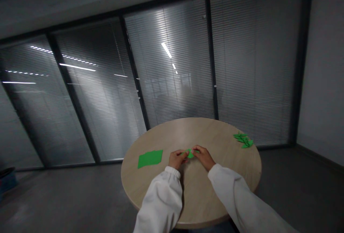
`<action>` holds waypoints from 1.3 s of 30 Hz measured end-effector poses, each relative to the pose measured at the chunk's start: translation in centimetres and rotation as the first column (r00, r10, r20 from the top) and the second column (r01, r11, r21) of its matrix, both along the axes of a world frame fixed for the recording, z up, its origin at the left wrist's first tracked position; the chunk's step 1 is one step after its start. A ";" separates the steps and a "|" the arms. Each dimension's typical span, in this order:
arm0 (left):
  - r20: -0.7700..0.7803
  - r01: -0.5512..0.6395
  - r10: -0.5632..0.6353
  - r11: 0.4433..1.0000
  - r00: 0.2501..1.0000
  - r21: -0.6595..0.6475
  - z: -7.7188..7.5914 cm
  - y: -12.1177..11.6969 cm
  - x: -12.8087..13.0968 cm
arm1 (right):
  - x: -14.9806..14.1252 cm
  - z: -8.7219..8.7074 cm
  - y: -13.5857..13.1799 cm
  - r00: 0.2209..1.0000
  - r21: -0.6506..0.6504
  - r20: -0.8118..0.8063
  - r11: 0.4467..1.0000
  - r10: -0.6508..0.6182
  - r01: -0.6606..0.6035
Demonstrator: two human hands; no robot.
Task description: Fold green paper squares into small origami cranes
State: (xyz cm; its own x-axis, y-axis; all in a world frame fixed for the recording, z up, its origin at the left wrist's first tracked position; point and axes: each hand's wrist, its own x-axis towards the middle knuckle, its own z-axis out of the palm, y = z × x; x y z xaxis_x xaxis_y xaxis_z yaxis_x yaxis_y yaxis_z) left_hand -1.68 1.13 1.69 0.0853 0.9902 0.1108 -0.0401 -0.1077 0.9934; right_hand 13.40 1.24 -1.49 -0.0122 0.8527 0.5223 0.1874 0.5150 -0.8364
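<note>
Between my two hands, over the middle of the round table, is a small green piece of paper (190,154). My left hand (177,159) pinches its left side with closed fingers. From the right, my right hand (204,156) grips the other side between thumb and fingers. The piece looks folded, though my fingers cover much of it. Left of my hands a stack of flat green paper sheets (150,158) lies on the table. Several folded green paper pieces (243,140) sit in a loose pile near the table's right edge.
The round wooden table (199,197) has a curved edge all round. Behind it stands a glass partition with blinds (172,93) in dark frames. A grey wall (322,64) rises at the right. A dark bluish bin-like container (8,179) stands on the floor at far left.
</note>
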 end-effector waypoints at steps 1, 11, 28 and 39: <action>0.007 0.008 -0.008 1.000 1.000 0.004 0.1 -0.1 0.0 | 0.0 0.1 0.0 1.000 -0.009 -0.023 1.000 0.011 -0.011; 0.057 0.131 -0.131 0.991 0.990 -0.002 -0.6 0.3 -0.5 | -0.1 -0.1 0.4 0.966 -0.121 -0.221 0.979 0.136 -0.166; 0.123 0.056 -0.031 0.977 0.992 -0.208 -0.7 1.0 -0.7 | 0.0 0.4 -0.8 0.949 0.343 0.277 0.938 -0.152 0.051; 0.128 0.079 -0.059 0.984 0.990 -0.158 -0.8 0.8 -0.7 | -0.1 0.6 -0.8 0.974 0.242 0.189 0.967 -0.123 0.075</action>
